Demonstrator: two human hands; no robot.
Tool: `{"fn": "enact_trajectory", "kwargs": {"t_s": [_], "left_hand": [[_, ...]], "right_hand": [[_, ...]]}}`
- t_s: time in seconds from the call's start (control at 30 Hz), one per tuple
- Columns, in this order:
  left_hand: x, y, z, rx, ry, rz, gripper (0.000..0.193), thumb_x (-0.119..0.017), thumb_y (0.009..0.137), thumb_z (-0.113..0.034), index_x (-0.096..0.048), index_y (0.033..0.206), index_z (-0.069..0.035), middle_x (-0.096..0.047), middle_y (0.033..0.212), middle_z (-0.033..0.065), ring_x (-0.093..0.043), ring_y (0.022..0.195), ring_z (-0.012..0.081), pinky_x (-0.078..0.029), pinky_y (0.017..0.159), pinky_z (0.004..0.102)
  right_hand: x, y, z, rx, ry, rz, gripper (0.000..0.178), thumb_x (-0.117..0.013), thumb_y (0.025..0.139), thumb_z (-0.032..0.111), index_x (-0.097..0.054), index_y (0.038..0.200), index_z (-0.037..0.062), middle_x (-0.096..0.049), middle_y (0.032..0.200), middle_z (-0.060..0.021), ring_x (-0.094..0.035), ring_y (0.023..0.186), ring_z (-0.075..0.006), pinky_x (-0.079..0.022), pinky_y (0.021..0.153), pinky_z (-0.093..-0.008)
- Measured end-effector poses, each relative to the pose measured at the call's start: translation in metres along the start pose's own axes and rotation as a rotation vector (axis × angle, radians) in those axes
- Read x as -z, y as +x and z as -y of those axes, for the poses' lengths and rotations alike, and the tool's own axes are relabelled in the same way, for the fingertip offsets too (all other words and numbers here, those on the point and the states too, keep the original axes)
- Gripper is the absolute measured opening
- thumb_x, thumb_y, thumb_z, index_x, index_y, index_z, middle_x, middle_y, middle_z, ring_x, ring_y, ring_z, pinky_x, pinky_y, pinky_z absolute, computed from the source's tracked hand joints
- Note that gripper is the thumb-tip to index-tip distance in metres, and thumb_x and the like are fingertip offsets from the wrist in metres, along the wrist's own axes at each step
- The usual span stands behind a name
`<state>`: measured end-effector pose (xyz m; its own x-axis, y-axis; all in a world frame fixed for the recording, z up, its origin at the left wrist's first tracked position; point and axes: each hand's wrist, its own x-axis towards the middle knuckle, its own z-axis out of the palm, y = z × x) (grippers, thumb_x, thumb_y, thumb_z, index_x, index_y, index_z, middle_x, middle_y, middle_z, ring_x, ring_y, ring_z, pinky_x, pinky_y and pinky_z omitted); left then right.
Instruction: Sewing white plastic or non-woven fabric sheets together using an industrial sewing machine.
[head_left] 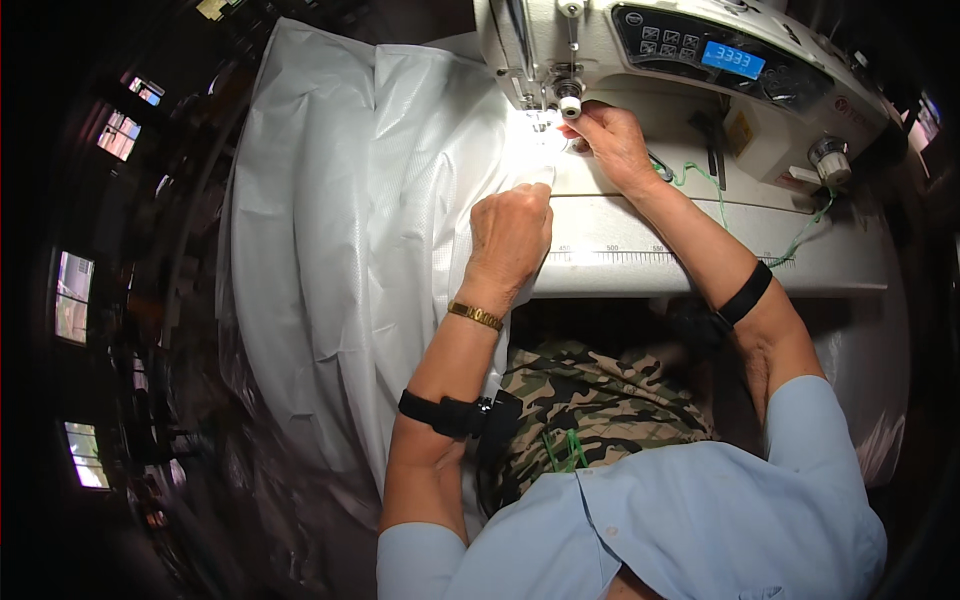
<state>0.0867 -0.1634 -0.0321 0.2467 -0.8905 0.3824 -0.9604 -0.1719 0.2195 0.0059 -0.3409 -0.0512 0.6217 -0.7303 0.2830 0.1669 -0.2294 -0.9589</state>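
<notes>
A large sheet of white woven plastic fabric [330, 230] hangs in folds over the left of the sewing machine table. My left hand [508, 235] is closed on the fabric's right edge, just in front of the needle area. My right hand [612, 145] reaches to the right side of the presser foot [541, 124], thumb and fingers pinched together. Glare from the lamp and my own fingers hide what that pinch holds, if anything. The white sewing machine [650, 85] stands over the fabric, its needle area brightly lit.
A blue-lit display panel [733, 59] is on the machine head. Green cord [722, 195] trails over the table at right, near a dark slim tool [660, 168]. A printed ruler scale [612, 257] runs along the table's front edge. Camouflage cloth [600, 400] covers my lap.
</notes>
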Motion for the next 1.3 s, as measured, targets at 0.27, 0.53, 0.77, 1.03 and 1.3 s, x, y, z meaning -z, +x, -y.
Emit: {"fn": "enact_trajectory", "kwargs": {"t_s": [0.27,0.53,0.77,1.03,1.3], "left_hand": [[-0.005,0.023,0.014,0.011,-0.021,-0.072,0.006,-0.062,0.082,-0.006,-0.065,0.079,-0.001,-0.066,0.074,0.0172,-0.065,0.074,0.0335,-0.050,0.070,0.0446],[-0.013,0.046,0.034,0.062,-0.079,-0.174,0.007,-0.063,0.080,-0.005,-0.062,0.077,0.000,-0.066,0.079,0.0188,-0.065,0.077,0.0368,-0.052,0.075,0.0459],[-0.021,0.060,0.057,-0.058,-0.056,-0.266,0.009,-0.068,0.076,-0.006,-0.063,0.080,0.000,-0.063,0.089,0.0169,-0.064,0.087,0.0340,-0.053,0.079,0.0429],[-0.024,0.053,0.084,0.170,-0.062,-0.439,0.008,-0.067,0.077,-0.006,-0.062,0.081,-0.001,-0.059,0.095,0.0152,-0.061,0.094,0.0333,-0.052,0.079,0.0415],[0.001,0.019,0.070,0.121,-0.243,-0.487,0.008,-0.063,0.078,-0.002,-0.060,0.083,0.004,-0.062,0.112,0.0176,-0.060,0.101,0.0356,-0.049,0.089,0.0408]], "right_hand": [[-0.004,-0.015,0.024,0.087,-0.283,-0.030,0.032,-0.060,0.095,0.026,-0.070,0.092,-0.0037,-0.071,0.081,-0.0132,-0.067,0.075,-0.0192,-0.050,0.071,-0.0333],[0.019,-0.043,0.036,0.437,-1.163,-0.109,0.023,-0.072,0.082,0.026,-0.066,0.095,0.0071,-0.065,0.090,-0.0109,-0.061,0.087,-0.0297,-0.043,0.080,-0.0420],[0.033,-0.055,0.038,0.256,-1.391,-0.144,0.043,-0.072,0.083,0.036,-0.065,0.114,0.0063,-0.061,0.112,-0.0126,-0.055,0.105,-0.0302,-0.040,0.087,-0.0446],[0.029,-0.057,0.035,0.171,-1.423,-0.142,0.039,-0.070,0.084,0.039,-0.069,0.101,0.0042,-0.063,0.102,-0.0138,-0.058,0.100,-0.0303,-0.043,0.083,-0.0451],[0.023,-0.071,0.038,0.565,-1.330,0.116,0.012,-0.061,0.086,0.011,-0.060,0.079,0.0006,-0.058,0.078,-0.0145,-0.059,0.077,-0.0299,-0.047,0.070,-0.0414]]}}
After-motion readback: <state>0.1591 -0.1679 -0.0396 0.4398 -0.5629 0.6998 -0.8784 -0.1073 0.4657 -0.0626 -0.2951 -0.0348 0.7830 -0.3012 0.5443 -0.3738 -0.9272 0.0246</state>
